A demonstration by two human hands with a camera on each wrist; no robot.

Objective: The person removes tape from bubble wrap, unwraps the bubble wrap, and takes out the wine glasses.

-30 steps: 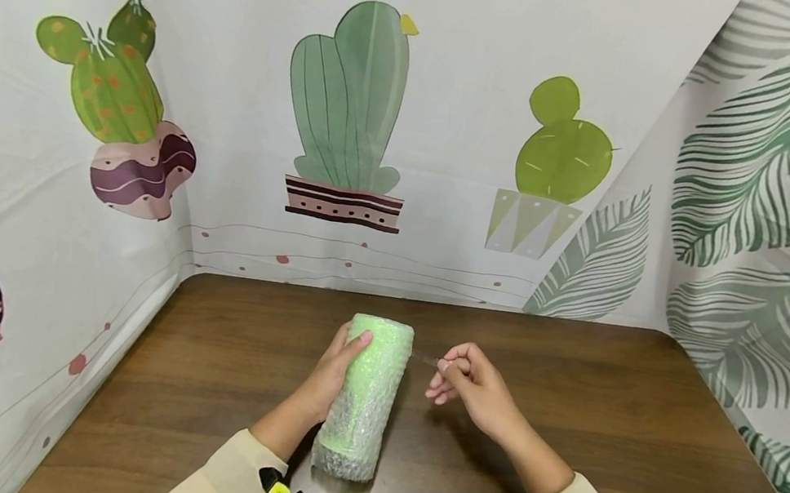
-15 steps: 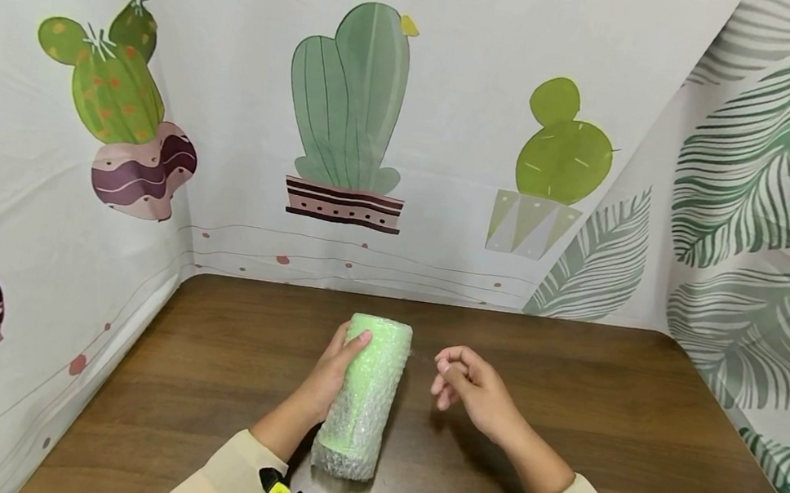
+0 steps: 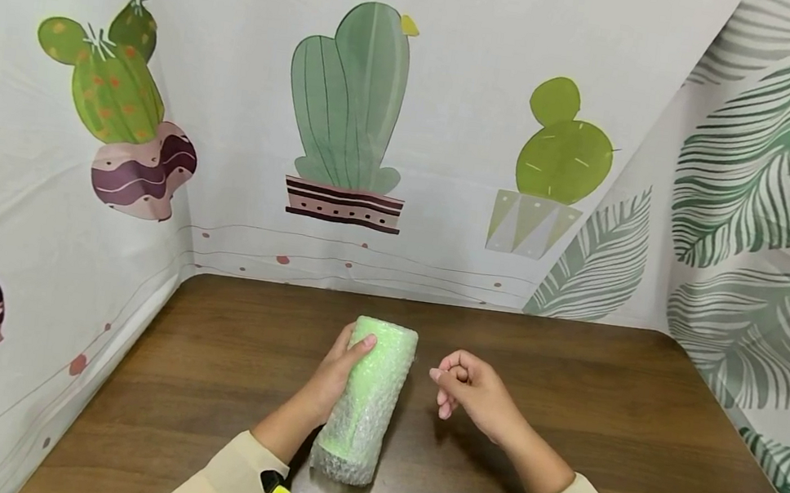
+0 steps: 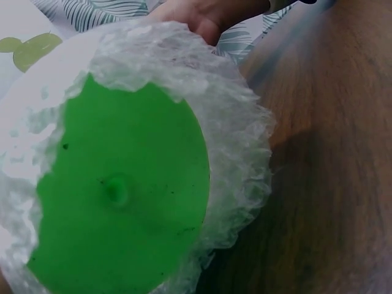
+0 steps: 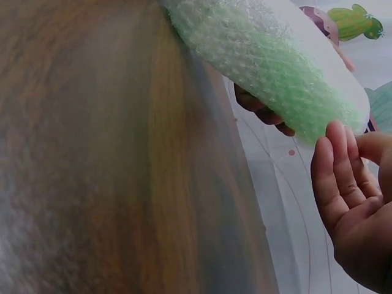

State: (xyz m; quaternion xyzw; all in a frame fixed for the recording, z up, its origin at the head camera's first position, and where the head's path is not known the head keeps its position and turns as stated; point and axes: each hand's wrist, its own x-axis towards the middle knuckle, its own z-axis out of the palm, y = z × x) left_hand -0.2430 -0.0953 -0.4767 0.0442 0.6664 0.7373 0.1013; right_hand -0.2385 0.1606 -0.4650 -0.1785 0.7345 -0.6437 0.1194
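Observation:
A green cylinder wrapped in bubble wrap (image 3: 367, 399) stands tilted over the table in the head view. My left hand (image 3: 330, 378) grips it near the top from the left side, thumb across the front. Its flat green end (image 4: 128, 190) fills much of the left wrist view, ringed by crumpled wrap. Just right of the cylinder's upper part, my right hand (image 3: 473, 392) pinches with thumb and forefinger, its other fingers loosely curled. A thin clear strip of tape showed there earlier; now it is too faint to make out. In the right wrist view, the pinch is partly hidden.
The brown wooden table (image 3: 601, 436) reaches back to a white cloth backdrop (image 3: 462, 123) printed with cacti and leaves. Dark cameras with yellow labels sit on both wrists.
The wrapped cylinder and my left hand have shifted slightly right. My right hand has dropped a little, its pinch still near the cylinder; the clear strip between them no longer shows.

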